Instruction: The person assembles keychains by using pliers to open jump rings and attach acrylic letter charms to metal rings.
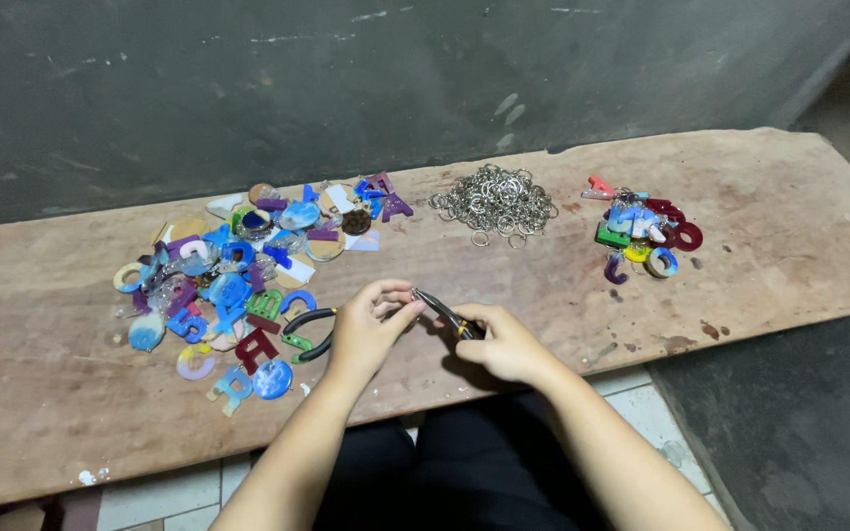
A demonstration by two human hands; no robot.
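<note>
**Two hands working a small metal part at the near edge of the plank**

Nearest the camera, both forearms reach in from the bottom of the view and meet above the front edge of the wooden surface [759,246]. The right hand [504,344] is wrapped around a pair of small pliers [442,311] with dark and yellow handles, their tips pointing left toward the other hand. The left hand [371,329] has its fingertips pressed together at those tips, pinching something too small to make out, probably a metal ring. A second pair of pliers [312,332] with dark handles sits at or just under the left hand; whether it is held or merely lying there cannot be told.

Judged from this pose, the step in hand is the opening or closing of a small ring between plier tips and fingertips. The next move would call for a steady twist at the tips, with the pinch kept firm so the part does not slip.

Farther back, from left to right: a wide scatter of coloured resin letters and discs [238,270], a heap of silver split rings [494,202] near the middle, and a smaller cluster of finished charms [641,236], well apart from the hands. Behind the plank stands a dark wall [346,69].
</note>
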